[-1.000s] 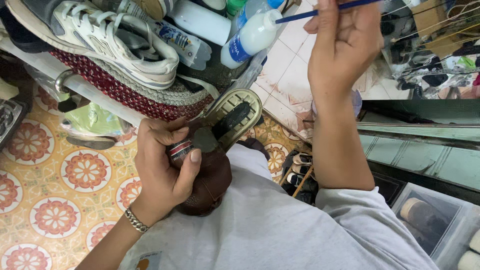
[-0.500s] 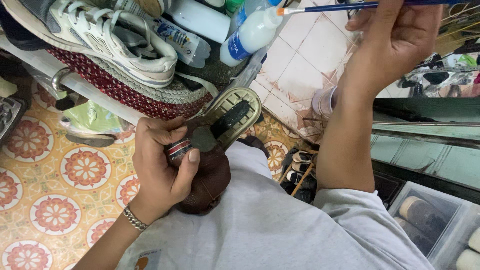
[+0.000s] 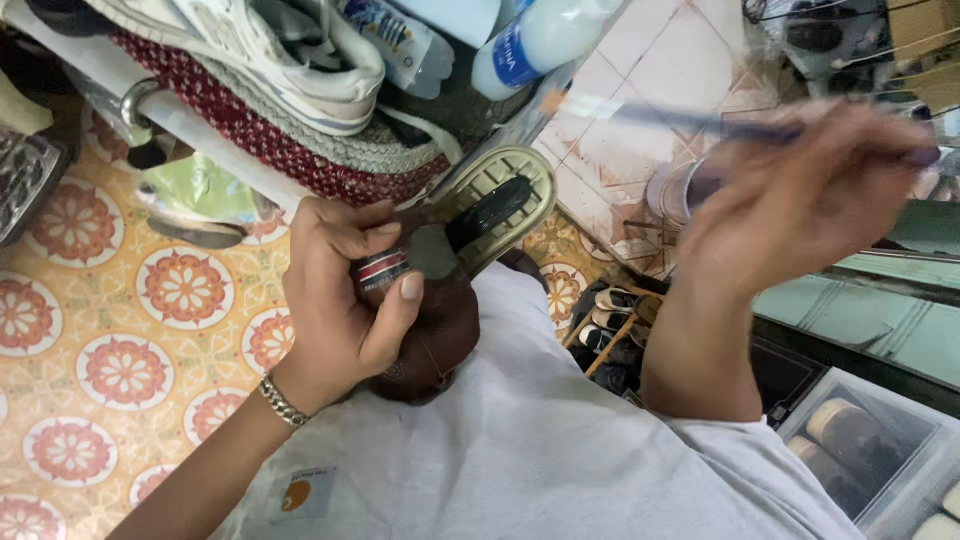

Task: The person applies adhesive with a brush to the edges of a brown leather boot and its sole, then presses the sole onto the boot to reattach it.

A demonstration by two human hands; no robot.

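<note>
I grip the brown shoe (image 3: 440, 300) sole-up in my left hand (image 3: 340, 300), fingers wrapped tight so the sole faces me, while my right hand (image 3: 800, 200), pinched shut on what looks like a thin brush (image 3: 680, 118), blurs above it.

At top centre lies a white plastic bottle (image 3: 545, 40) with a blue label. Left of it, a smaller bottle (image 3: 395, 45) carries a blue-and-red label. A small square patch (image 3: 300, 492) with an orange mark sits on grey cloth, lower left.
</note>
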